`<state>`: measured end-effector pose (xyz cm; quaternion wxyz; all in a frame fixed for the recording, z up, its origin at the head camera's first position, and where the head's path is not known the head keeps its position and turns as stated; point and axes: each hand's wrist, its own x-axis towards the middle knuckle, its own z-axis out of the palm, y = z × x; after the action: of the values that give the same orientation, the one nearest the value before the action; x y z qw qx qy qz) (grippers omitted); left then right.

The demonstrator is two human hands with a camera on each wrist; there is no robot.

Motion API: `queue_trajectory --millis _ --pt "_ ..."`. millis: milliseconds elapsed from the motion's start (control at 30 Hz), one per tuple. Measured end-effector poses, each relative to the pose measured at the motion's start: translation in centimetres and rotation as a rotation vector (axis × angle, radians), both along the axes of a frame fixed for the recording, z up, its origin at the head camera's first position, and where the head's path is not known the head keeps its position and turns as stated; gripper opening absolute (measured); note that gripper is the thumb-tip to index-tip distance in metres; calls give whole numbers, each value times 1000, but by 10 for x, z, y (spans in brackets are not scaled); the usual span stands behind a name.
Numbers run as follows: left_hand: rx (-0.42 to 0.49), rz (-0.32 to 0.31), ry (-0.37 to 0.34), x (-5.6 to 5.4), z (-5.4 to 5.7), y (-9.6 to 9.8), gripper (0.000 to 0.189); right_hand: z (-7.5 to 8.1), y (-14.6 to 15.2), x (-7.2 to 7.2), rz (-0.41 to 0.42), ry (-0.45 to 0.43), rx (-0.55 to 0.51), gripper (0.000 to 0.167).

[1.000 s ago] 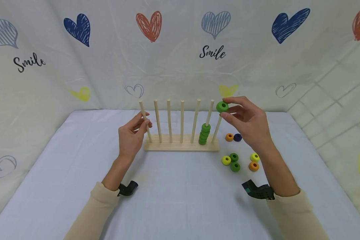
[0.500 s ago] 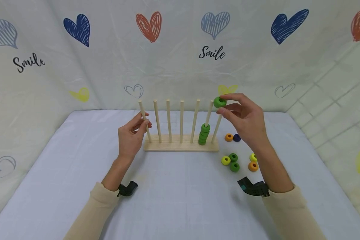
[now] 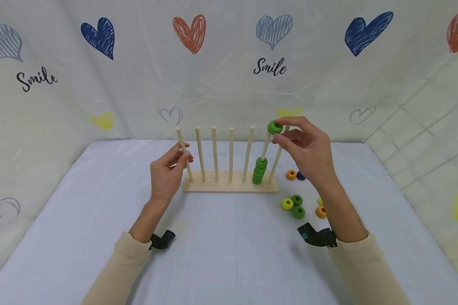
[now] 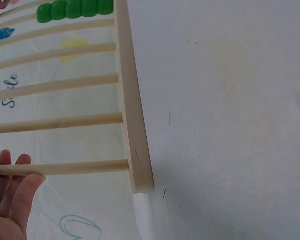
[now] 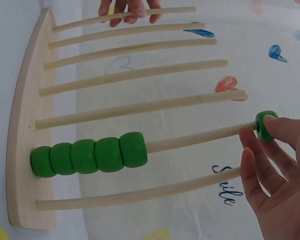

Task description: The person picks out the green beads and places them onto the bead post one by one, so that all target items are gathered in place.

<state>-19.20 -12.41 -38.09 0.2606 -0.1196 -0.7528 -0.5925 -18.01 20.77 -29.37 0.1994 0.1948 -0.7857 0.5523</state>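
Observation:
A wooden rack [image 3: 230, 186] with several upright pegs stands toward the back of the table. My left hand [image 3: 169, 173] pinches the leftmost peg [image 4: 85, 168] between thumb and fingers. Several green beads [image 5: 89, 155] are stacked at the bottom of the second peg from the right. My right hand [image 3: 308, 148] pinches one more green bead [image 3: 275, 127] by its edge, right at the top of that same peg [image 5: 200, 137]. In the right wrist view the bead's hole faces the peg's end.
Right of the rack lie loose beads: an orange bead [image 3: 291, 174] beside a dark blue bead [image 3: 300, 175], a yellow bead [image 3: 287, 204] with two green beads [image 3: 298, 212], and another orange bead [image 3: 321, 212], partly behind my right forearm. A heart-printed cloth [image 3: 229, 84] hangs behind the table.
My right hand has moved left and slightly up with the green bead, from near the rightmost peg to the top of the second peg from the right. My left hand has stayed put.

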Motion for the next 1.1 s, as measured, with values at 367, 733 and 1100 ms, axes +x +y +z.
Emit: queue_trajectory --millis 367,733,1100 --pt "-2 -2 -1 -1 0 0 24 2 -5 -2 -24 16 20 33" --pt "4 -5 -6 -1 0 0 24 2 -7 -1 -52 4 111 32" --pt "1 -1 -13 -1 1 1 24 2 -2 0 -35 -31 135 34"
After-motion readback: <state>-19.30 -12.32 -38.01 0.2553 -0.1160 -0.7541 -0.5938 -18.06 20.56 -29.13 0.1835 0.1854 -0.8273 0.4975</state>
